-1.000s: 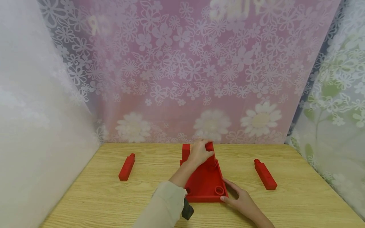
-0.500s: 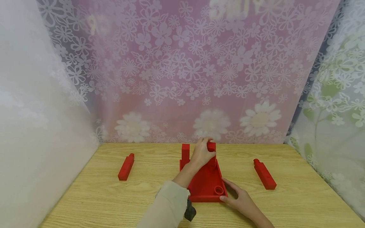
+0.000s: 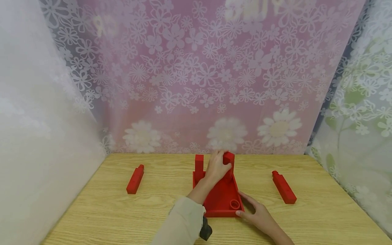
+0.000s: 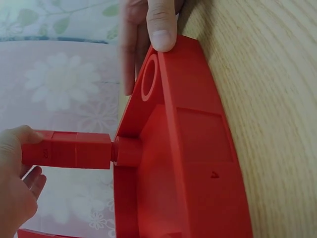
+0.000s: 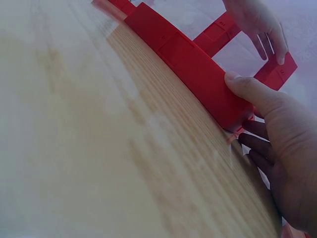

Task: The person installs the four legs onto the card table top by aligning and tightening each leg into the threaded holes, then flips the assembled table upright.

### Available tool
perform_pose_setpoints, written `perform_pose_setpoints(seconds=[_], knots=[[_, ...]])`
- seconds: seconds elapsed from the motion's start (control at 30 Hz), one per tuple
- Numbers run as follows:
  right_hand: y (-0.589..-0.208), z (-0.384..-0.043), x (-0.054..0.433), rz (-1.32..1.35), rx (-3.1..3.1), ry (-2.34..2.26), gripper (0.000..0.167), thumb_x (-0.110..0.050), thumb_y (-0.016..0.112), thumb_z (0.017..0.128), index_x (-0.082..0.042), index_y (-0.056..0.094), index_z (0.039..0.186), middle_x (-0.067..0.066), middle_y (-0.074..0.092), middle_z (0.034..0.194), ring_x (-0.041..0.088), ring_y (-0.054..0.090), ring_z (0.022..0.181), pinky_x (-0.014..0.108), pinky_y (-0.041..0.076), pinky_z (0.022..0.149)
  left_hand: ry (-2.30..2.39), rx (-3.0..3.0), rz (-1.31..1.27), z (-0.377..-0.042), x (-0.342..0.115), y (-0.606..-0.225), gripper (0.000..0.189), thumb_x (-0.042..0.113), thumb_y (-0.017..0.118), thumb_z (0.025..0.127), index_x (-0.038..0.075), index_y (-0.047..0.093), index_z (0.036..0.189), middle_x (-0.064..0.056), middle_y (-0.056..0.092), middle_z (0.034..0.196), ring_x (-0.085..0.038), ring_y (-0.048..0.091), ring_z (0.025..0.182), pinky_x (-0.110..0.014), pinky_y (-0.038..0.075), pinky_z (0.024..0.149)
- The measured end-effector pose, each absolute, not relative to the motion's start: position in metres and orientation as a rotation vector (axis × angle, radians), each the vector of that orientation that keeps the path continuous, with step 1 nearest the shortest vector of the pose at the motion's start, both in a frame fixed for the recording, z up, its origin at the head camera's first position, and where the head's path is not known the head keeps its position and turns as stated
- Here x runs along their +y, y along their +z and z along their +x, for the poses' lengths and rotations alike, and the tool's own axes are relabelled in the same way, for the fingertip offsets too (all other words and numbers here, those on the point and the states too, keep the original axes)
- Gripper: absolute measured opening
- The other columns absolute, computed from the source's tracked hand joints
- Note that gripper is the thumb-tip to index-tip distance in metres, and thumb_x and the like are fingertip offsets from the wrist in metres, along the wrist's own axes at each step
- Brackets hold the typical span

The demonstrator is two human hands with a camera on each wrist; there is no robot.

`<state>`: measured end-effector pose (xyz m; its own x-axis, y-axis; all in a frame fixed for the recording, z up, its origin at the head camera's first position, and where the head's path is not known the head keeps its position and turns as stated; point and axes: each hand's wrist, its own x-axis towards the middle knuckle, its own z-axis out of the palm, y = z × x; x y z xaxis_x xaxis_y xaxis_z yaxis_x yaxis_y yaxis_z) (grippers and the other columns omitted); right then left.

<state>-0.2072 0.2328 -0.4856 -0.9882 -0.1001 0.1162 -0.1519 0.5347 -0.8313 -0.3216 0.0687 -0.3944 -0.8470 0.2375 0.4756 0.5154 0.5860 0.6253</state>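
- A person works at a wood-grain table [image 3: 165, 183], seen from above, with both hands on red parts.
- In the middle of the table sits a shallow red tray [image 3: 222, 213] with raised walls, narrowing with distance.
- The left hand [image 3: 216, 167] reaches across the tray, its thumb and fingers curled round the upper part of a square red post [image 4: 74, 149].
- That post stands roughly upright at the tray's far right corner; in the left wrist view its narrow neck meets a round socket [image 4: 130, 152] there. How deep the neck sits cannot be told.
- The right hand [image 3: 258, 216] grips the near right corner of the tray, thumb on the near wall, fingers round the outside of the right wall.
- Just inside that corner is a raised red ring [image 3: 234, 204], with nothing standing in it.
- A second red post [image 3: 199, 165] stands upright at the far left corner, just left of the left hand.
- Two more posts with knobbed ends lie on the table, apart from the tray: a left loose post [image 3: 135, 180] and a right loose post [image 3: 284, 188].
- The left arm wears a pale sleeve [image 3: 183, 217]; it hides the near left corner.
- Behind the table hangs a pink floral curtain [image 3: 196, 85].
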Motion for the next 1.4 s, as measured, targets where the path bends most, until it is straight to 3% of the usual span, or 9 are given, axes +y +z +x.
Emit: perform_pose_setpoints(seconds=[0.23,0.4,0.6,0.77,0.9,1.03,1.3,1.4], knots=[[-0.490,-0.210,0.234,0.213,-2.711,1.466,0.070,-0.037,0.074,0.075,-0.016,0.047,0.136,0.010,0.047,0.133,0.031,0.037,0.125,0.052,0.030,0.098,-1.122,-2.513,-0.607,-0.322,0.071,-0.398,0.042,0.007,0.061,0.082,0.015,0.058,0.123,-0.003,0.053,0.122,-0.020,0.046,0.112,-0.033,0.042,0.090],[-0.492,-0.211,0.234,0.208,-2.714,1.480,0.070,-0.038,0.074,0.075,-0.015,0.047,0.136,0.012,0.046,0.133,0.032,0.037,0.125,0.053,0.029,0.098,-1.184,-2.501,-0.598,-0.321,0.075,-0.398,0.043,0.004,0.058,0.083,0.016,0.059,0.124,-0.004,0.051,0.122,-0.021,0.046,0.112,-0.035,0.042,0.089],[-0.492,-0.211,0.234,0.200,-2.719,1.477,0.070,-0.038,0.074,0.075,-0.016,0.046,0.136,0.012,0.046,0.134,0.033,0.036,0.125,0.055,0.028,0.098,-1.313,-2.492,-0.470,-0.316,0.081,-0.397,0.049,0.024,0.068,0.082,0.013,0.051,0.127,-0.005,0.048,0.123,-0.021,0.049,0.106,-0.035,0.046,0.084],[-0.488,-0.208,0.233,0.201,-2.713,1.479,0.070,-0.038,0.074,0.075,-0.015,0.047,0.136,0.011,0.046,0.134,0.031,0.037,0.125,0.053,0.030,0.098,-1.296,-2.442,-0.376,-0.315,0.089,-0.400,0.046,0.033,0.071,0.081,0.010,0.052,0.116,-0.005,0.049,0.111,-0.020,0.050,0.097,-0.031,0.047,0.078],[-0.487,-0.206,0.234,0.211,-2.701,1.466,0.069,-0.036,0.074,0.076,-0.014,0.047,0.135,0.011,0.047,0.133,0.031,0.038,0.125,0.052,0.030,0.098,-1.266,-2.443,-0.353,-0.315,0.091,-0.401,0.039,0.031,0.070,0.082,0.012,0.054,0.113,-0.003,0.050,0.105,-0.019,0.051,0.094,-0.029,0.048,0.074],[-0.488,-0.208,0.235,0.209,-2.703,1.473,0.069,-0.037,0.075,0.075,-0.016,0.048,0.135,0.010,0.047,0.133,0.030,0.037,0.125,0.051,0.030,0.098,-1.254,-2.454,-0.378,-0.316,0.089,-0.400,0.036,0.026,0.067,0.084,0.014,0.058,0.117,-0.004,0.052,0.111,-0.020,0.051,0.097,-0.030,0.048,0.073],[-0.489,-0.210,0.234,0.235,-2.699,1.469,0.069,-0.037,0.074,0.076,-0.015,0.047,0.136,0.011,0.047,0.133,0.031,0.038,0.124,0.052,0.031,0.097,-1.221,-2.492,-0.468,-0.316,0.086,-0.394,0.032,0.016,0.056,0.089,0.014,0.061,0.120,-0.004,0.055,0.120,-0.020,0.047,0.112,-0.034,0.043,0.089],[-0.490,-0.209,0.234,0.224,-2.707,1.466,0.069,-0.038,0.074,0.076,-0.016,0.047,0.136,0.010,0.047,0.133,0.031,0.038,0.124,0.052,0.031,0.097,-1.208,-2.499,-0.457,-0.316,0.085,-0.394,0.033,0.017,0.056,0.088,0.015,0.061,0.120,-0.004,0.056,0.118,-0.021,0.048,0.108,-0.034,0.044,0.086]])
